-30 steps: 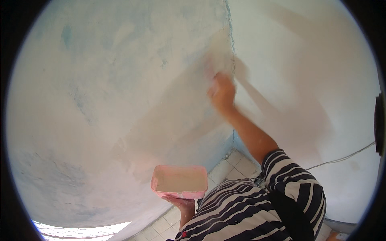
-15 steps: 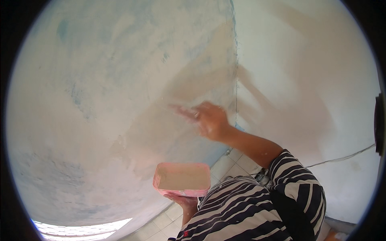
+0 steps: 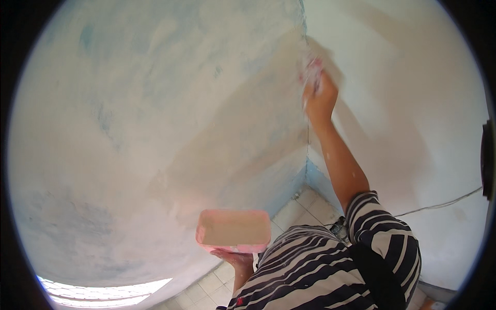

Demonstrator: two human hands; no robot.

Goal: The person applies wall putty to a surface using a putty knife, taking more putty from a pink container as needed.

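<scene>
My left hand (image 3: pixel 235 258) supports a pink rectangular tub (image 3: pixel 253 248) from below, at chest height in front of my striped shirt. Thin cream-coloured paint or plaster fills much of it. High up at the corner of the room, my right hand (image 3: pixel 321 95) is closed around a pinkish, white-smeared hand tool (image 3: pixel 312 72). Motion blurs this tool, so whether it is a brush or a scraper cannot be made out. Its tip is at or close to the left wall (image 3: pixel 170 93), which carries patchy pale coating over blue.
A paler wall (image 3: pixel 403 129) meets the left wall at the corner, with a cable (image 3: pixel 439 205) running across it. Light floor tiles (image 3: pixel 292 212) show below, beside a blue strip at the wall's foot. A bright grille-like opening (image 3: pixel 103 295) lies at the lower left.
My right hand has swung up and to the right with the tool, from the middle of the left wall to the corner. My left hand and the tub have barely moved.
</scene>
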